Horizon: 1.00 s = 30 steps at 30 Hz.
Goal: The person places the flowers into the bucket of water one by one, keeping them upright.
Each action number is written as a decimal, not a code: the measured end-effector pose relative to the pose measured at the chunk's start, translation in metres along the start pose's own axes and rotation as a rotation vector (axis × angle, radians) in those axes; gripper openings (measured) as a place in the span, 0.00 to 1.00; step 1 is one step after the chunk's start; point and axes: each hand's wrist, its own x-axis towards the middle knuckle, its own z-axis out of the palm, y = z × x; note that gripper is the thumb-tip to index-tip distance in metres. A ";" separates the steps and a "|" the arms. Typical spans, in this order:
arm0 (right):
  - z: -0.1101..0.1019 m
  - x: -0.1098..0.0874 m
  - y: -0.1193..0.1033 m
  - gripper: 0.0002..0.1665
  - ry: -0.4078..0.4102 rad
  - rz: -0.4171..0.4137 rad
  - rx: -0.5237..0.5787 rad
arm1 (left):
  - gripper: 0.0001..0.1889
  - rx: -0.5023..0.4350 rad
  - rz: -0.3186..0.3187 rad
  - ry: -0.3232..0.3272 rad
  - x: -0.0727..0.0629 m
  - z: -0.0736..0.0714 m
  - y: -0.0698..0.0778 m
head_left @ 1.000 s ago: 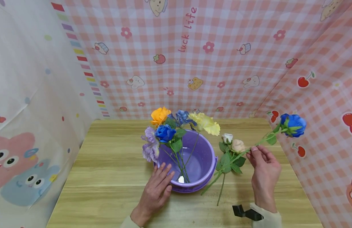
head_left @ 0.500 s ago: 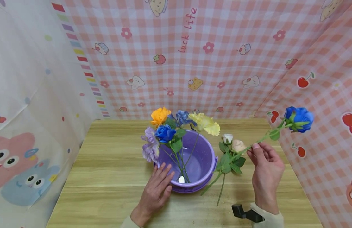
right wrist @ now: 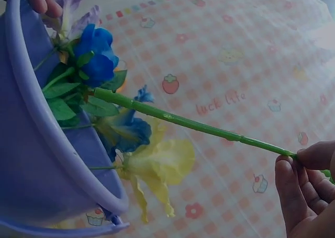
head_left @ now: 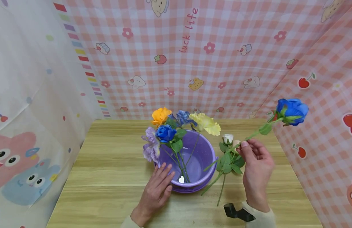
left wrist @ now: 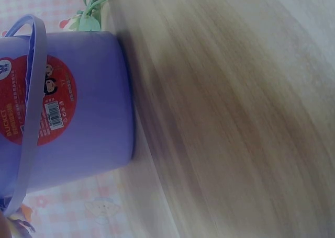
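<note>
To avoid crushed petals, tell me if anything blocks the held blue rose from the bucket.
Nothing visible does: the stem end of the held rose shows over the bucket; the yellow flower stands farther back.

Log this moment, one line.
right hand: pinches stem of blue rose; left hand: touches purple bucket; bucket: flowers inside; white rose: on table

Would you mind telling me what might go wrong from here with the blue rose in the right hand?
The right hand pinches the held blue rose by its stem alone, so it might twist or slip. If lowered into the purple bucket, its stem could catch the flowers leaning there. It might also snag the white rose beside the bucket.
</note>
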 end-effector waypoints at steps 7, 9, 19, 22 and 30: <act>0.011 -0.011 0.011 0.08 -0.079 -0.002 -0.112 | 0.22 0.000 0.006 0.003 0.000 0.001 0.000; 0.014 -0.014 0.014 0.08 -0.103 -0.003 -0.142 | 0.22 0.001 0.007 0.004 0.000 0.001 0.000; 0.022 -0.026 0.031 0.10 -0.244 -0.049 -0.266 | 0.22 0.010 0.013 0.011 0.001 0.001 -0.001; 0.024 -0.030 0.037 0.10 -0.289 -0.057 -0.325 | 0.22 0.010 0.013 0.009 0.000 0.001 -0.001; 0.030 -0.041 0.053 0.07 -0.391 -0.040 -0.498 | 0.22 0.004 0.003 -0.001 -0.001 0.001 -0.001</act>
